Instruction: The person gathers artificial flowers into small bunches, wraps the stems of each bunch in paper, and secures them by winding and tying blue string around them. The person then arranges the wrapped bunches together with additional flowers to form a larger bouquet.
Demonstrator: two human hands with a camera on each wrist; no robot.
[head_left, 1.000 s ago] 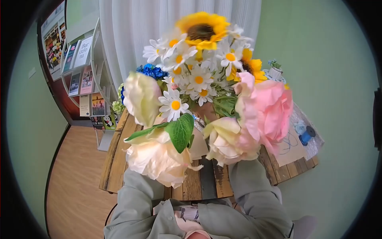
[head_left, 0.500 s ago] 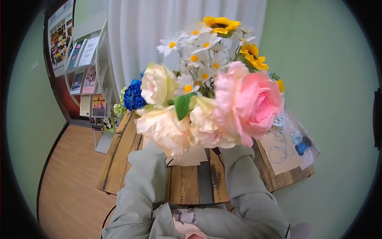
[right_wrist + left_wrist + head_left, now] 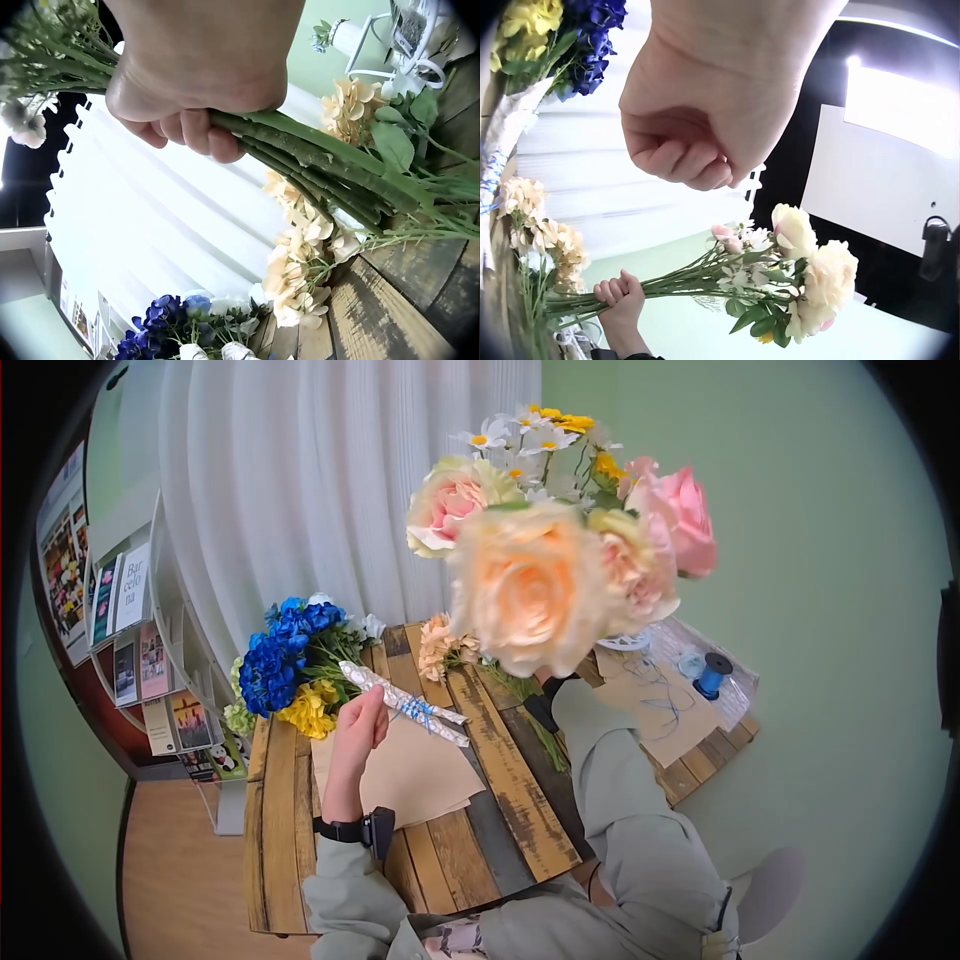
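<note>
My right hand (image 3: 202, 82) grips a bunch of green stems (image 3: 322, 161), fingers curled round them. Above the table rises the bouquet of those stems, with a large peach rose (image 3: 530, 595) in front, a pink rose (image 3: 680, 520), daisies (image 3: 545, 440) and yellow blooms behind. In the head view its blooms hide the right hand. My left hand (image 3: 362, 730) is curled into a fist with nothing visible in it. Overlapping it in the head view is a white patterned wrap (image 3: 435, 710) tied with blue ribbon, around blue flowers (image 3: 275, 665) and yellow ones (image 3: 310, 710).
Brown paper (image 3: 420, 780) lies on the wooden table (image 3: 530, 800). Peach flowers (image 3: 437, 645) lie at the middle back. On the right are a blue ribbon spool (image 3: 712, 675), clear plastic and another brown sheet (image 3: 660, 725). A book rack (image 3: 165, 650) stands at the left.
My left arm, earlier reaching behind the bouquet, has moved left, and its fist now shows over the brown paper. The bouquet has turned so the peach rose faces me. The head view has shifted.
</note>
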